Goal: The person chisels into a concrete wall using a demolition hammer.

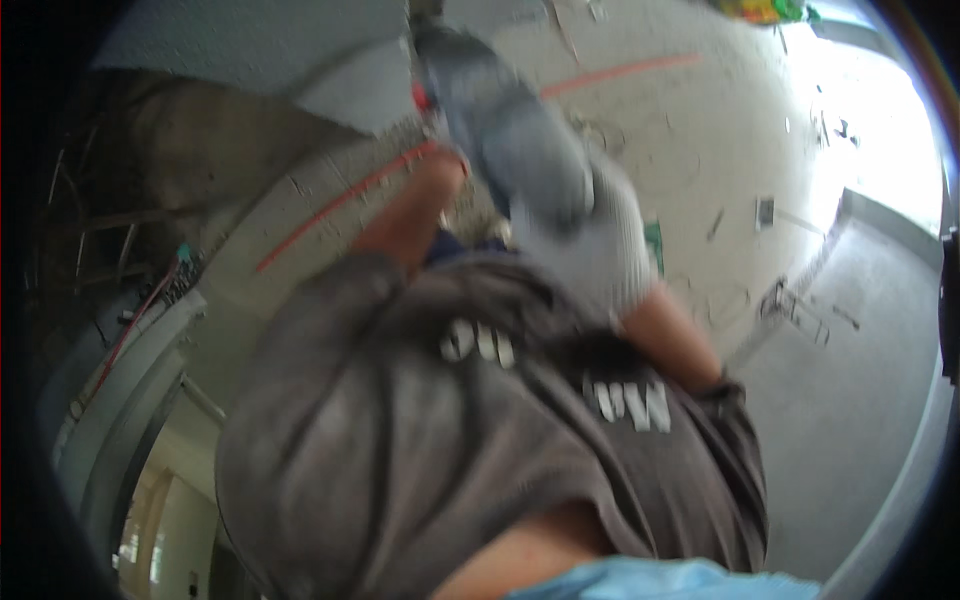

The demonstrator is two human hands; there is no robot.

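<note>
My right hand (535, 165) wears a knitted white-grey glove with a darker grey coated front. It reaches up and left across my body, at the middle top of the head view. Motion smears its fingers, and whether anything is inside them does not show. Behind it, my left hand (438, 122) is almost wholly covered, with a bit of pale glove showing above the bare wrist. A small red thing (420, 97) peeks out beside the gloves. What it belongs to is hidden. Both hands are close together, near the corner of a grey wall panel (360, 85).
Long orange-red strips (330, 210) run across the dusty pale floor (690, 150) on either side of my hands. Thin metal pieces (795, 305) lie to the right, near a smooth grey surface (840, 390). A green object (653, 245) shows beside my right wrist. Bright light fills an opening (885, 130).
</note>
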